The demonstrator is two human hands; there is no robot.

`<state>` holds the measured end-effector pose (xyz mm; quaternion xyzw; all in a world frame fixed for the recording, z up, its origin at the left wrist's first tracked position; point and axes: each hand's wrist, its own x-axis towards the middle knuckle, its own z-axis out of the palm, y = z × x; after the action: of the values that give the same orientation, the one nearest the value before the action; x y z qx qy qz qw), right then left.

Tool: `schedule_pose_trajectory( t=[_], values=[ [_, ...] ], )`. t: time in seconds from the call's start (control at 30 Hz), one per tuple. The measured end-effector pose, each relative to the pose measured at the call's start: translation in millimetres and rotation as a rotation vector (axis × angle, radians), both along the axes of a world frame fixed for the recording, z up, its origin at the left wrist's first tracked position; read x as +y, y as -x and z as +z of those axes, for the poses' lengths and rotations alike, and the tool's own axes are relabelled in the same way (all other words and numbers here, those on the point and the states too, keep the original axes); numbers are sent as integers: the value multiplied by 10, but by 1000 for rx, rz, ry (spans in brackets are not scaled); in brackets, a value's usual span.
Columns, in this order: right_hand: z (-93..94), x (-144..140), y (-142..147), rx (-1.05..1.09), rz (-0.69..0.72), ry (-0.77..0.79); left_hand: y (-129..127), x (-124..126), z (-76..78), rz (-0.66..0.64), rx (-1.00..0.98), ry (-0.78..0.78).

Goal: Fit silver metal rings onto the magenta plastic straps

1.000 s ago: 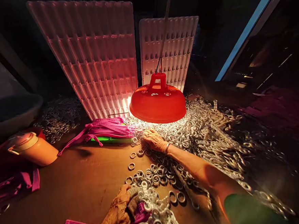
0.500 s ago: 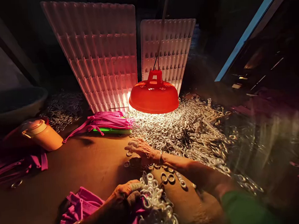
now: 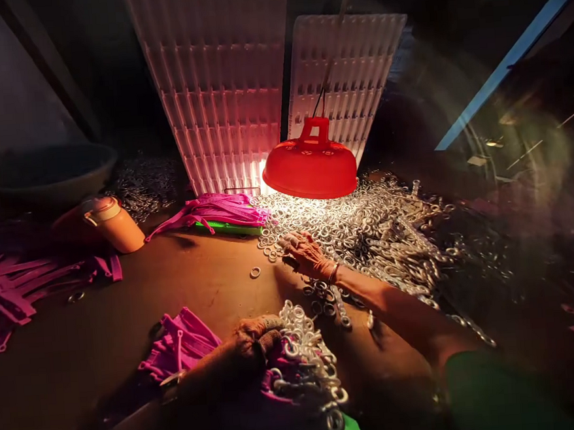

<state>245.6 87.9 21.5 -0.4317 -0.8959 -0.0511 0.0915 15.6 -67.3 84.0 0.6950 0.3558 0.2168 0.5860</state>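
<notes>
My left hand (image 3: 260, 337), with wrapped fingertips, is closed on a bunch of magenta straps (image 3: 276, 365) at the lower middle. Many silver rings (image 3: 303, 345) hang on these straps and spill over to the right of the hand. My right hand (image 3: 307, 254), wearing a bracelet at the wrist, reaches to the near left edge of a big heap of silver rings (image 3: 391, 234). Its fingers are apart and slightly bent, at the rings, with none plainly held. More magenta straps (image 3: 187, 340) lie beside my left forearm.
A red lamp (image 3: 310, 167) hangs low over the heap, before two upright ribbed panels (image 3: 224, 95). Magenta straps (image 3: 225, 209) lie on a green tray (image 3: 233, 228). An orange bottle (image 3: 118, 227), a basin (image 3: 101, 162) and more straps (image 3: 21, 286) are at left.
The view has shifted, so the scene sits higher and farther right. My right hand has moved from the loose rings on the table to the heap's edge. My left hand keeps its hold.
</notes>
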Motion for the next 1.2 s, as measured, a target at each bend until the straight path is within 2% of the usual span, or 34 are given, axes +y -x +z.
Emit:
schedule_pose_trajectory(
  t=[0.13,0.23,0.3,0.4,0.47,0.57,0.7,0.77,0.83,0.93,1.0,1.1,1.2],
  values=[
    [-138,-320,361,20,417,45,12,42,-104,8,5,-12],
    [-289,-296,642,-23,515,120,27,67,-194,12,-7,-9],
    [-355,-131,697,-41,464,144,33,93,-259,22,-20,-5],
    [-343,224,523,-60,260,107,25,154,-352,42,-32,40],
    [-266,471,292,-96,112,78,13,199,-403,46,-25,55],
    [-92,788,-56,-209,-31,62,-5,242,-464,58,-16,79],
    [169,951,-268,-256,-153,35,-9,250,-501,93,-44,180],
    [253,812,-281,-245,-157,23,1,251,-489,100,-38,194],
    [255,487,-294,-202,-78,7,13,255,-464,76,-18,194],
    [88,-241,-381,-113,170,24,19,255,-440,50,2,181],
    [-86,-711,-467,-110,338,105,14,247,-443,83,-6,193],
    [-301,-1082,-553,-51,207,92,13,235,-450,137,-61,246],
    [-367,-973,-559,-27,98,34,28,245,-438,121,-94,268]
  ],
)
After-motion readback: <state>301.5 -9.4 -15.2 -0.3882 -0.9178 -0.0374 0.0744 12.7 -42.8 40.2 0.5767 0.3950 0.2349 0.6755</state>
